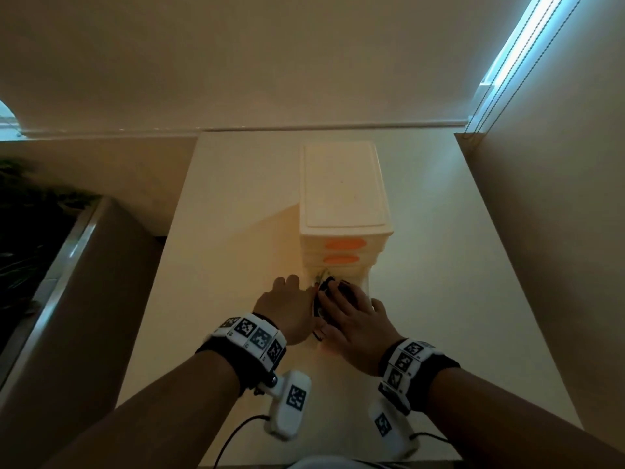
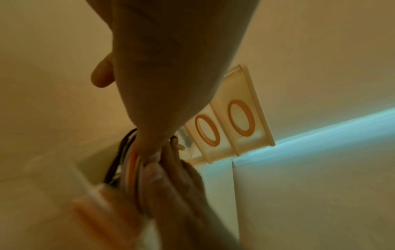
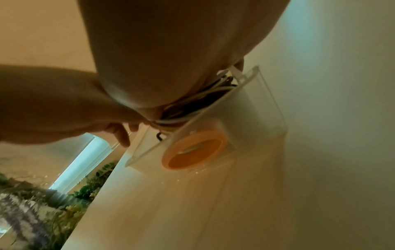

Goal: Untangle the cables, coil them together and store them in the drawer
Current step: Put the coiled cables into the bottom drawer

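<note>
A white drawer unit point(image 1: 341, 184) with orange handles stands on the white table point(image 1: 439, 265). Its bottom drawer point(image 3: 256, 101), clear with an orange ring handle point(image 3: 194, 150), is pulled out toward me. A coil of black, white and orange cables point(image 1: 329, 287) point(image 2: 132, 162) point(image 3: 192, 104) lies inside it. My right hand point(image 1: 351, 319) lies flat on top of the coil with spread fingers and presses it down. My left hand point(image 1: 287, 306) rests along the drawer's left side, its thumb point(image 2: 149, 148) touching the cables. Most of the coil is hidden under the hands.
The two upper drawers point(image 2: 241, 118) are closed. A planter with green plants point(image 1: 33, 214) runs along the table's left side. A wall and blind cords point(image 1: 490, 96) stand at the right. Thin black wrist-camera leads point(image 1: 236, 431) trail at the table's near edge.
</note>
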